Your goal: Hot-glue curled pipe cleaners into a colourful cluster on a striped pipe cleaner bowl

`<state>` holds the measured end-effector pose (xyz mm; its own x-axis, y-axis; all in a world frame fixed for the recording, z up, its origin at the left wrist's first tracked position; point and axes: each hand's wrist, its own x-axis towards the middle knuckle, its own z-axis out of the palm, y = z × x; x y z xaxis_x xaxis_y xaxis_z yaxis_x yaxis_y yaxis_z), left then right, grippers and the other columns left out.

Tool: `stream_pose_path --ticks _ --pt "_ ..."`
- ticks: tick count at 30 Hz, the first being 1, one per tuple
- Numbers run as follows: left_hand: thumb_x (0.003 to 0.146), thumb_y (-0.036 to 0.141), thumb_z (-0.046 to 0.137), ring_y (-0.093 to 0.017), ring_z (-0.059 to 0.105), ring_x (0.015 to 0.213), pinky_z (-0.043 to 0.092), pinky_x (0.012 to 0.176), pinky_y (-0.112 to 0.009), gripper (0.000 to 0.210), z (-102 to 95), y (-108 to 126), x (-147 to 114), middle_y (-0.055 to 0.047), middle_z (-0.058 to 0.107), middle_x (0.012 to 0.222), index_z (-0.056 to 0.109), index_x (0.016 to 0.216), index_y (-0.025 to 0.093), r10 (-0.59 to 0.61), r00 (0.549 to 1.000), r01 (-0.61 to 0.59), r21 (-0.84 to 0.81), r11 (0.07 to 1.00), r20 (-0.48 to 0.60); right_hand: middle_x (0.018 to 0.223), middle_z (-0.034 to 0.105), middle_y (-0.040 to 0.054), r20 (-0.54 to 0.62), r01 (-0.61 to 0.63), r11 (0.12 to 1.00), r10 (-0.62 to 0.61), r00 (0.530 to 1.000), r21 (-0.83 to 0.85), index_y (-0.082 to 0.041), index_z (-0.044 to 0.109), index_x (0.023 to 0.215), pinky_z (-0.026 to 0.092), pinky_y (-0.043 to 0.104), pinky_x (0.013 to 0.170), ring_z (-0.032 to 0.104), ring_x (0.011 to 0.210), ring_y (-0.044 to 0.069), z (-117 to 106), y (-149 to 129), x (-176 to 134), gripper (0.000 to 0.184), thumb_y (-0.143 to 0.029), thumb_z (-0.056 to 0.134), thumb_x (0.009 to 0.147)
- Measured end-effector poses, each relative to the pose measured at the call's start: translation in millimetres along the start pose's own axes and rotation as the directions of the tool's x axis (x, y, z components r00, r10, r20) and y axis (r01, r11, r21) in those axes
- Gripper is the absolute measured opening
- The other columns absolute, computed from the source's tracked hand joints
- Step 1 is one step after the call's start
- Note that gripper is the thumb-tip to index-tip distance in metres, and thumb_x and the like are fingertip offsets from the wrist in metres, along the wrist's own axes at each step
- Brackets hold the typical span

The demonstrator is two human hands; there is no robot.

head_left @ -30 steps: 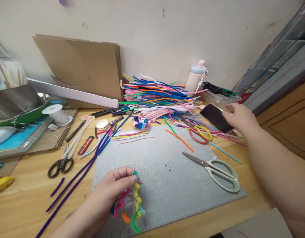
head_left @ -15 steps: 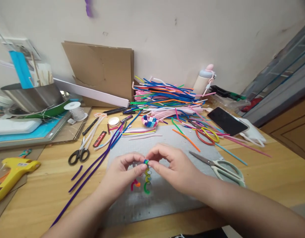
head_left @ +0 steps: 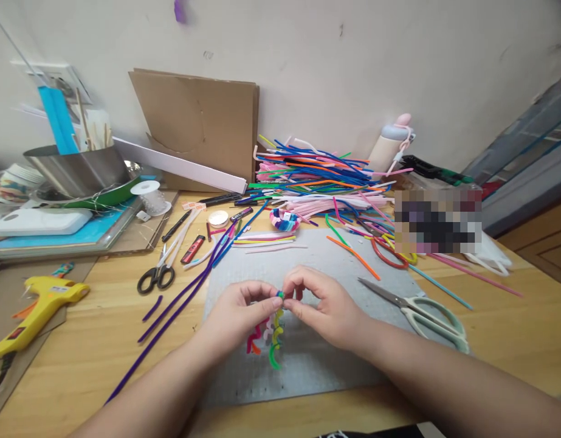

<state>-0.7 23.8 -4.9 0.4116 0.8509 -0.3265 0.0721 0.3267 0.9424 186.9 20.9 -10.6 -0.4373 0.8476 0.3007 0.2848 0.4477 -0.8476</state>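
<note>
Above the grey mat (head_left: 326,371), my left hand (head_left: 246,310) pinches a small bundle of coloured pipe cleaners at its blue-green top. My right hand (head_left: 323,307) meets it there, thumb and forefinger closed on the same top end. Curled pipe cleaners (head_left: 275,337) in yellow and green dangle below the fingertips, with pink, red and orange curls beside them. The fingers partly cover the top of the bundle. Right of my right hand lies a pair of pale green scissors (head_left: 426,316).
Behind the mat is a heap of pipe cleaners (head_left: 316,176). A striped coil (head_left: 284,221) sits before it. Black-handled scissors (head_left: 156,280), long purple pipe cleaners (head_left: 171,310) and a yellow glue gun (head_left: 43,304) lie to the left. Orange-and-yellow-handled scissors (head_left: 392,255) rest at right.
The whole view has shifted, so things appear farther right. Both hands stay pinched together at the bundle's top, and more of the pink and red curls now shows. A blurred patch covers the phone.
</note>
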Motion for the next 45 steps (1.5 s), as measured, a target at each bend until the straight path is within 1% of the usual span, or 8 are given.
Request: stream_pose_path --ticks 3,6,11,17,26,31,36,45 --pt "0.07 0.041 0.072 -0.006 0.04 0.046 0.029 0.045 -0.021 0.03 -1.4 0 0 0.004 0.053 0.057 0.063 0.08 0.013 -0.053 0.999 0.053 0.026 0.998 0.012 0.081 0.057 -0.0006 0.01 0.008 1.0 -0.007 1.0 -0.019 -0.02 0.057 0.085 0.044 0.028 0.069 0.052 0.075 0.013 -1 2 -1 0.007 -0.014 0.06 0.084" --pt "0.07 0.042 0.071 -0.006 0.039 0.044 0.027 0.044 -0.021 0.031 -2.2 0 0 0.004 0.052 0.055 0.063 0.08 0.014 -0.091 0.996 0.091 0.025 0.996 0.024 0.08 0.057 -0.0005 0.028 0.061 0.998 -0.06 0.998 -0.029 -0.02 0.058 0.084 0.044 0.028 0.069 0.052 0.075 0.013 -3 3 -1 0.007 -0.014 0.06 0.083" --pt "0.066 0.038 0.074 -0.005 0.034 0.043 0.023 0.042 -0.02 0.025 -1.9 4 -2 0.006 0.048 0.052 0.064 0.073 0.015 -0.205 0.975 0.208 -0.02 0.978 0.082 0.081 0.061 0.0003 0.113 0.085 0.996 -0.083 0.99 -0.011 -0.02 0.059 0.083 0.046 0.028 0.07 0.055 0.076 0.013 -10 2 1 0.01 -0.011 0.056 0.083" --pt "0.064 0.033 0.075 -0.005 0.038 0.047 0.029 0.046 -0.019 0.021 -0.8 2 -4 0.004 0.05 0.055 0.066 0.069 0.014 -0.272 0.944 0.298 -0.134 0.945 0.186 0.08 0.061 0.0004 0.164 0.092 0.996 -0.087 0.983 -0.021 -0.019 0.058 0.08 0.046 0.028 0.071 0.057 0.076 0.013 -13 -2 0 0.012 -0.008 0.056 0.078" --pt "0.063 0.032 0.077 -0.005 0.04 0.046 0.034 0.045 -0.018 0.021 -0.1 2 -4 0.004 0.05 0.054 0.067 0.07 0.015 -0.274 0.942 0.307 -0.173 0.936 0.194 0.079 0.061 0.0003 0.166 0.11 0.993 -0.099 0.981 -0.053 -0.02 0.058 0.079 0.047 0.027 0.07 0.057 0.074 0.013 -14 -5 -1 0.011 -0.009 0.056 0.078" --pt "0.064 0.033 0.078 -0.004 0.039 0.043 0.031 0.042 -0.016 0.023 2.6 2 -5 0.005 0.051 0.051 0.066 0.07 0.015 -0.251 0.953 0.282 -0.191 0.94 0.172 0.073 0.059 -0.0004 0.044 0.205 0.974 -0.201 0.979 -0.1 -0.021 0.055 0.076 0.046 0.026 0.064 0.056 0.069 0.013 -6 -4 -4 0.014 -0.007 0.054 0.076" --pt "0.062 0.033 0.079 -0.005 0.044 0.043 0.035 0.042 -0.017 0.023 4.8 3 -6 0.004 0.056 0.052 0.066 0.07 0.016 -0.219 0.96 0.257 -0.236 0.937 0.173 0.072 0.059 0.0008 -0.074 0.311 0.915 -0.34 0.938 -0.258 -0.022 0.054 0.079 0.046 0.03 0.063 0.054 0.068 0.014 0 -8 -9 0.014 -0.008 0.051 0.08" --pt "0.061 0.032 0.081 -0.004 0.046 0.046 0.037 0.045 -0.017 0.023 0.8 7 -7 0.003 0.059 0.057 0.067 0.07 0.015 -0.199 0.969 0.229 -0.224 0.948 0.146 0.076 0.063 0.002 -0.034 0.315 0.923 -0.331 0.943 -0.223 -0.021 0.057 0.088 0.048 0.031 0.068 0.057 0.071 0.015 -5 -12 -9 0.01 -0.011 0.055 0.083"
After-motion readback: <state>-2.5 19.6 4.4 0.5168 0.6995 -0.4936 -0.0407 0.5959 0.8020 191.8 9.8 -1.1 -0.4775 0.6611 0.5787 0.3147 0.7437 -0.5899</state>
